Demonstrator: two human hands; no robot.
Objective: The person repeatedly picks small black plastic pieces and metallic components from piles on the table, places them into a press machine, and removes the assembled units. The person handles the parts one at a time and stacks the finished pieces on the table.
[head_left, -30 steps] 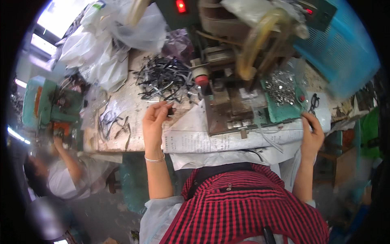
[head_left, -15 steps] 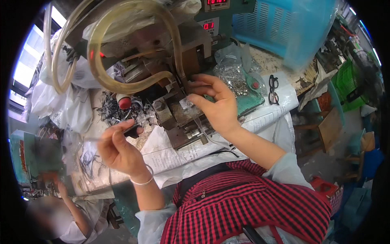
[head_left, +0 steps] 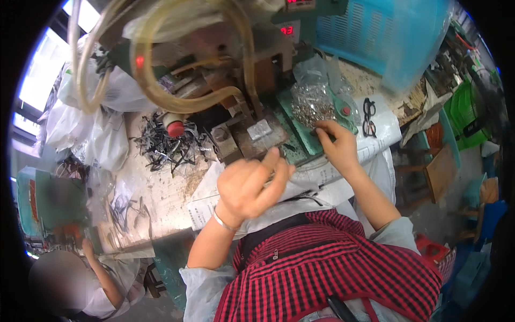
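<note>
My left hand (head_left: pixel 247 185) hovers in front of the machine's metal work block (head_left: pixel 276 134), its fingers curled together. Whatever lies between them is too small and blurred to name. A small clear plastic piece (head_left: pixel 259 130) sits on top of that block. My right hand (head_left: pixel 340 150) reaches to the edge of a pile of small shiny metal parts (head_left: pixel 311 110) on a green tray (head_left: pixel 308 140). Its thumb and forefinger come together there, and I cannot make out what is between them. A yellowish hose (head_left: pixel 248 59) loops down to the machine.
Black strip scraps (head_left: pixel 166 145) are heaped beside a red button (head_left: pixel 175 129) on the left. Eyeglasses (head_left: pixel 369 118) lie on paper at the right. A blue plastic crate (head_left: pixel 365 35) stands behind. Another person's arm (head_left: pixel 102 273) shows at the lower left.
My left hand has moved right, from beside the black scraps, where it held a dark piece, to the front of the work block. My right hand has left the block for the metal parts.
</note>
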